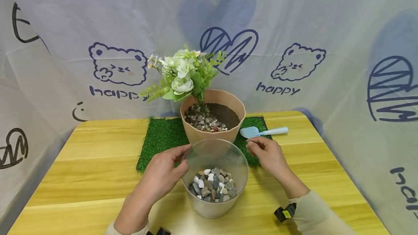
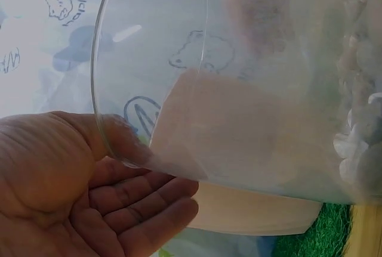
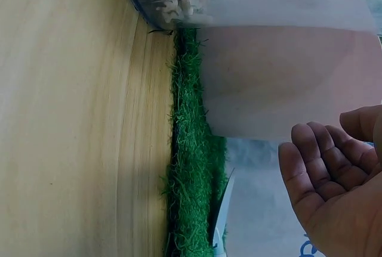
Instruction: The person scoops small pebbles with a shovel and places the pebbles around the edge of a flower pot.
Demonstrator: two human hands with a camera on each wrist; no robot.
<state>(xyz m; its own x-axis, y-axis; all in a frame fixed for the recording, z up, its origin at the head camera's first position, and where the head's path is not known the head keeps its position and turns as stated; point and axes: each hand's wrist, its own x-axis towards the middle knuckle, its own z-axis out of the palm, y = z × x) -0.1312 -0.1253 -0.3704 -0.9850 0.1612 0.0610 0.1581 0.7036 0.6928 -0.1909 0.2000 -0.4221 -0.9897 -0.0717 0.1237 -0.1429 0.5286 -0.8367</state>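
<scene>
A clear plastic container (image 1: 217, 209) with grey, brown and white pebbles (image 1: 213, 185) in its bottom stands upright near the front of the table. My left hand (image 1: 164, 173) is at its left rim, thumb and index finger apart; the left wrist view shows the thumb by the rim (image 2: 101, 90) and the other fingers loosely bent outside. My right hand (image 1: 269, 155) hovers right of the container with loosely curled fingers, holding nothing. Behind stands a peach flowerpot (image 1: 209, 136) of dark soil and small stones, bearing white flowers (image 1: 183, 71) with green leaves.
A light blue hand trowel (image 1: 275, 131) lies right of the pot, its blade on a green artificial-grass mat (image 1: 160, 137). The wood-patterned table (image 1: 85, 177) is bordered by a white cloth (image 1: 169, 21) printed with bears and hearts.
</scene>
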